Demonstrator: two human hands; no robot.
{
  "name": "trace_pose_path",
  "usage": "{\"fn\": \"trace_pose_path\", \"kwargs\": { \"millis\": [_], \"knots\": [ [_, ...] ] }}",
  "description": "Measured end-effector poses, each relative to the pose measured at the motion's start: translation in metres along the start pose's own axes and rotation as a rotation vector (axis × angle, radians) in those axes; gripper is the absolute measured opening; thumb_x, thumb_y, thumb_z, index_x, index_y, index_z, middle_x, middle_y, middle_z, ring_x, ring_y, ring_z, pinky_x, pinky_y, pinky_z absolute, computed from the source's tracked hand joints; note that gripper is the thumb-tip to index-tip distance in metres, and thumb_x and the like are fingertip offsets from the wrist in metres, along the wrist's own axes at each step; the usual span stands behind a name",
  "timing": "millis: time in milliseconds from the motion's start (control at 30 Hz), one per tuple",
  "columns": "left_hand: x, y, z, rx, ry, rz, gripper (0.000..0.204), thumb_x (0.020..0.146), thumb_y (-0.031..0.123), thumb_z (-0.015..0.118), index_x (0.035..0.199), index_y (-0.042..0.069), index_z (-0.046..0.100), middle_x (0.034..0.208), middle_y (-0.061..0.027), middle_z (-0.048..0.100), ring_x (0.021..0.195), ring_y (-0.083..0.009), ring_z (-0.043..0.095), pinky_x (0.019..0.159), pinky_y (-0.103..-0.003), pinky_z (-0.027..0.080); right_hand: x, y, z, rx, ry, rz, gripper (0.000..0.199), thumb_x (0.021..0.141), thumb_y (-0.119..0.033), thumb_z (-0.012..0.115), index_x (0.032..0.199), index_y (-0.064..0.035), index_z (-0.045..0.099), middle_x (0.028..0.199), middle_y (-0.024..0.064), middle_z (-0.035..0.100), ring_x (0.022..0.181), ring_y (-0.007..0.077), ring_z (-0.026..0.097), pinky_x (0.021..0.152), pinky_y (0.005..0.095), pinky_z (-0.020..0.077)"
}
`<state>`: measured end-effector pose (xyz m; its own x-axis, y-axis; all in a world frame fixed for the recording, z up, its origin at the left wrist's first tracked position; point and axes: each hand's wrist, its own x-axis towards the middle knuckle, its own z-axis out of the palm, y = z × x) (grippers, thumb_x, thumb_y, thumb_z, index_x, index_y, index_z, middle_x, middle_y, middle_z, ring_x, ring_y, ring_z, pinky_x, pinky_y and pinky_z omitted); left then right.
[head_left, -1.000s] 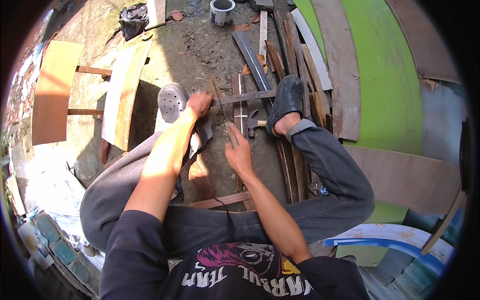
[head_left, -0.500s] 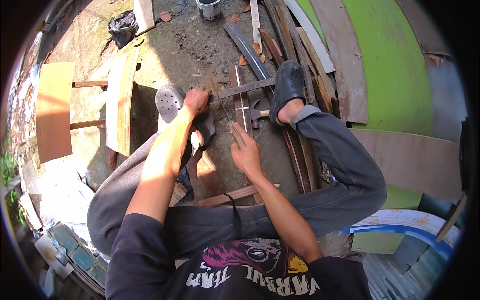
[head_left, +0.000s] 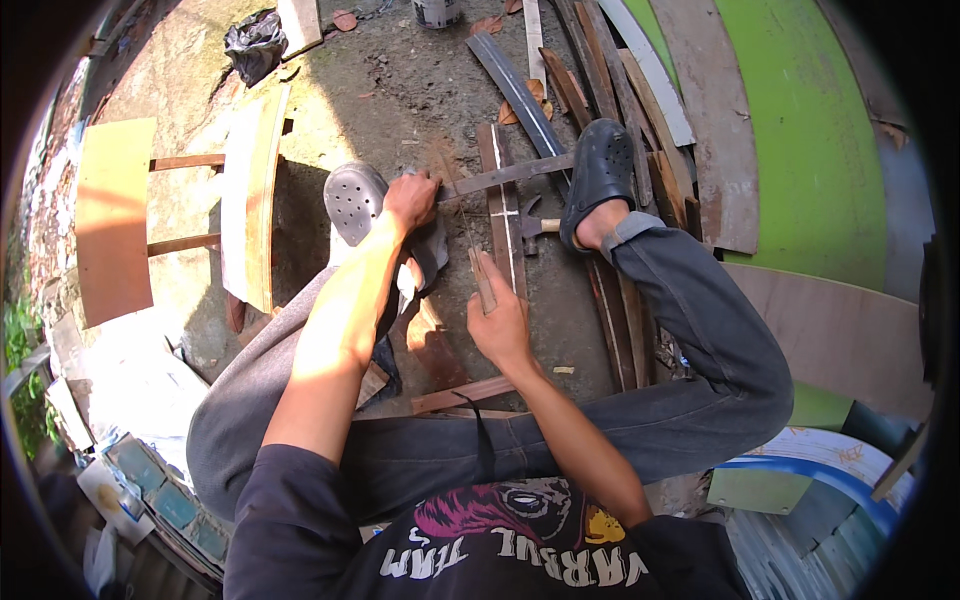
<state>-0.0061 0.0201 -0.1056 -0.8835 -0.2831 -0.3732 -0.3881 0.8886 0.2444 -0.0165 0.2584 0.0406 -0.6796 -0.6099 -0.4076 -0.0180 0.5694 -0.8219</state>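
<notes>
My left hand [head_left: 410,202] is closed around the near-left end of a thin wooden strip [head_left: 515,173], beside my left clog [head_left: 354,203]. In my right hand [head_left: 500,328] is the wooden handle of a handsaw [head_left: 484,284], gripped with the fingers wrapped round. Its thin blade, seen nearly edge-on and blurred, crosses the strip close to my left hand. The strip lies across a dark wooden board [head_left: 507,240] with white marks, and its far end reaches my right clog [head_left: 603,170]. A hammer [head_left: 532,226] rests on the ground between the board and that clog.
Several long wood offcuts [head_left: 650,110] lie on the right beside a green panel [head_left: 800,130]. On the left stands a piece of joined curved boards [head_left: 250,200]. A black plastic bag [head_left: 255,48] and a bucket [head_left: 437,12] sit farther off. Another wood piece [head_left: 460,394] lies near my lap.
The whole view has shifted slightly, moving the scene rightward. The saw remains across the strip, its handle at a slightly different angle; both hands keep their hold.
</notes>
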Motion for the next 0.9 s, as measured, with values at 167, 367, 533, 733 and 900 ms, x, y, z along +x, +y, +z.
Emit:
{"fn": "trace_pose_path", "kwargs": {
  "millis": [167,367,533,733,900],
  "knots": [
    [0.001,-0.002,0.013,-0.017,0.056,-0.009,0.017,0.079,0.008,0.059,0.089,0.0,0.07,0.104,-0.0213,0.065,0.093,-0.0399,0.067,0.078,-0.047,0.056,-0.005,-0.042,-0.017,-0.061,-0.039,0.091,0.054,0.085,-0.005,0.057,0.138,0.0007,0.048,0.122,0.0256,0.062,0.114,0.038,0.061,0.093,0.0388,0.0481],
    [0.002,-0.003,0.013,0.006,0.057,-0.012,0.018,0.079,0.008,0.058,0.087,-0.002,0.071,0.106,-0.022,0.065,0.093,-0.0407,0.067,0.079,-0.047,0.056,-0.069,-0.042,-0.05,-0.073,0.002,-0.112,0.057,0.086,-0.005,0.054,0.142,-0.0037,0.045,0.109,0.0298,0.064,0.088,0.0432,0.067,0.078,0.0453,0.0518],
    [0.001,-0.002,0.013,0.007,0.056,-0.006,0.019,0.079,0.009,0.058,0.088,-0.002,0.071,0.108,-0.0213,0.064,0.093,-0.0406,0.067,0.08,-0.047,0.056,-0.049,-0.008,-0.028,-0.014,-0.033,-0.066,0.058,0.085,-0.005,0.053,0.142,-0.0059,0.045,0.111,0.028,0.064,0.09,0.0431,0.066,0.079,0.0444,0.0517],
    [-0.002,-0.009,0.019,0.035,0.07,0.017,0.018,0.08,0.01,0.057,0.088,0.001,0.071,0.105,-0.0204,0.064,0.092,-0.0399,0.067,0.078,-0.048,0.056,-0.012,-0.012,-0.028,-0.017,-0.082,0.1,0.055,0.085,-0.007,0.057,0.138,0.0,0.048,0.122,0.0275,0.061,0.114,0.0406,0.06,0.093,0.0375,0.0478],
    [-0.006,-0.003,0.01,0.018,0.106,0.009,0.02,0.083,0.01,0.054,0.091,0.002,0.07,0.105,-0.0208,0.063,0.092,-0.0395,0.068,0.077,-0.048,0.056,-0.017,-0.025,-0.021,-0.04,-0.036,0.049,0.055,0.086,-0.009,0.058,0.139,-0.0005,0.047,0.119,0.0281,0.062,0.111,0.0409,0.061,0.092,0.0392,0.0485]
  ]
}}
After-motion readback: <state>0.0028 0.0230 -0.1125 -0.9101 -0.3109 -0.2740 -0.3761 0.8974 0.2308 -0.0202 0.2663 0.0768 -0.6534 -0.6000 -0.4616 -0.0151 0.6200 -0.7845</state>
